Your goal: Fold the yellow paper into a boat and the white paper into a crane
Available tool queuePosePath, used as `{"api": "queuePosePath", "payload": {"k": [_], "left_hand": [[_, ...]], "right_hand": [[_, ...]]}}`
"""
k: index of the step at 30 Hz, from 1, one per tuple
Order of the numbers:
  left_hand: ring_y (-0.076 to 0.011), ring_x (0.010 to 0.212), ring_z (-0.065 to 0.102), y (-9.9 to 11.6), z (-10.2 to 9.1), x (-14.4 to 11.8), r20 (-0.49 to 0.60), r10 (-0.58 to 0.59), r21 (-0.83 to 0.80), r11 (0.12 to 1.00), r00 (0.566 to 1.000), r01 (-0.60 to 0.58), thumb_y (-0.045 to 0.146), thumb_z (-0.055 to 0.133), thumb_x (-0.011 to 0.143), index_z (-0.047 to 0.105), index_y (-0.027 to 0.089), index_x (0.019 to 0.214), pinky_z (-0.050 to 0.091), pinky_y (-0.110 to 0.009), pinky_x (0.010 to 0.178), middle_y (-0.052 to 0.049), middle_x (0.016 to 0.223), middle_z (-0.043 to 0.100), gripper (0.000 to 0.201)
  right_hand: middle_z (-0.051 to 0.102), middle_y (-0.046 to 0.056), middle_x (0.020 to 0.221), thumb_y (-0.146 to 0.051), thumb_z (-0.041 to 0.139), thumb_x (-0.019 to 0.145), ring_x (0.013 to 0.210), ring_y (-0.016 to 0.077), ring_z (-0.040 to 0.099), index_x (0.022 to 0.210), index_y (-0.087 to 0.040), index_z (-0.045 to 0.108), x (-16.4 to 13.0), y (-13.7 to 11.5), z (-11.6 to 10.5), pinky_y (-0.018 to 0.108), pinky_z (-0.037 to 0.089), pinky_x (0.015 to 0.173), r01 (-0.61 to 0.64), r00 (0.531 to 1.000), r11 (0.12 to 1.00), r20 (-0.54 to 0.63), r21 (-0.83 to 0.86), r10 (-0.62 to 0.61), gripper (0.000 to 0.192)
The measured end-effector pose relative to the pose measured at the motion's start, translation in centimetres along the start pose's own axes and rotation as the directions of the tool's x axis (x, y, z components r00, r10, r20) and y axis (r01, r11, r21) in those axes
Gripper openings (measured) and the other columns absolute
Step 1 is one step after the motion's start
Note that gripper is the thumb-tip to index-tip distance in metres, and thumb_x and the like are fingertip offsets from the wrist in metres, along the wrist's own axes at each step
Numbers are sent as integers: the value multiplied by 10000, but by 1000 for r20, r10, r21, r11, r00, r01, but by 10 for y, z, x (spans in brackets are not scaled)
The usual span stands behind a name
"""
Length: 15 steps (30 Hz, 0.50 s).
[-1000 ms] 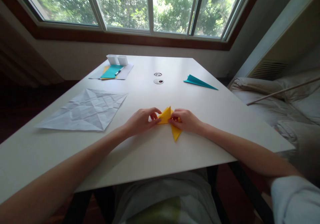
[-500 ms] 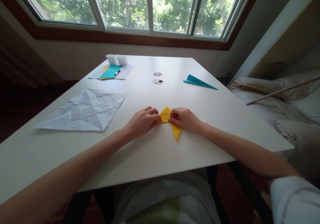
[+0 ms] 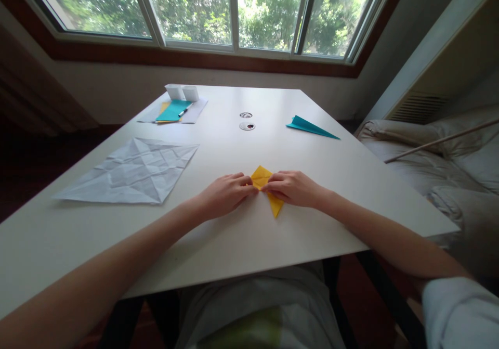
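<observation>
A folded piece of yellow paper lies on the white table in front of me, one corner pointing away and a pointed flap reaching toward me on the right. My left hand is closed at its left edge, fingertips pinching the paper's near side. From the right, my right hand presses and pinches the paper with its fingers together, covering part of the flap. The fingertips of both hands nearly meet at the near edge, and the folds beneath them are hidden.
A creased white sheet lies flat on the left. Toward the back left are white paper boxes, teal paper and a marker. A teal paper plane sits at right, beyond two round table inserts.
My left hand has slid slightly right, its fingertips moving toward the middle of the near edge. My right fingers have straightened and lie flatter over the yellow paper.
</observation>
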<state>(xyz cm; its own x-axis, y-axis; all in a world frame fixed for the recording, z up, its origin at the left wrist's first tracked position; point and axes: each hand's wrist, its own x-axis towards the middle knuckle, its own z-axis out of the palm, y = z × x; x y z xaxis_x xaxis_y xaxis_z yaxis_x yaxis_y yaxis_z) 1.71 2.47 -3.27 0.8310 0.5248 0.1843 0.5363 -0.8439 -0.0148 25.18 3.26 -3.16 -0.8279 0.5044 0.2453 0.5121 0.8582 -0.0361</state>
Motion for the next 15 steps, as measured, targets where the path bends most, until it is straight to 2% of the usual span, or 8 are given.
{"api": "queuePosePath", "payload": {"k": [5,15], "left_hand": [[-167,881,559,2,-1,1,19,-4,31,1000,1000,4,206,372,916,590,257,1129,467,-276,744,-59,987,611,310],[-147,826,595,2,-12,-1,61,-37,24,999,997,36,225,429,892,640,295,1050,446,-265,738,-24,957,642,273]], "right_hand": [[658,60,919,-225,444,898,818,161,595,1010,-217,659,0,-2,0,267,449,701,18,1000,999,14,-30,-17,242],[652,72,924,-220,446,897,847,168,585,1009,-210,668,0,-4,2,282,469,731,-1,1000,999,-5,44,1,249]]}}
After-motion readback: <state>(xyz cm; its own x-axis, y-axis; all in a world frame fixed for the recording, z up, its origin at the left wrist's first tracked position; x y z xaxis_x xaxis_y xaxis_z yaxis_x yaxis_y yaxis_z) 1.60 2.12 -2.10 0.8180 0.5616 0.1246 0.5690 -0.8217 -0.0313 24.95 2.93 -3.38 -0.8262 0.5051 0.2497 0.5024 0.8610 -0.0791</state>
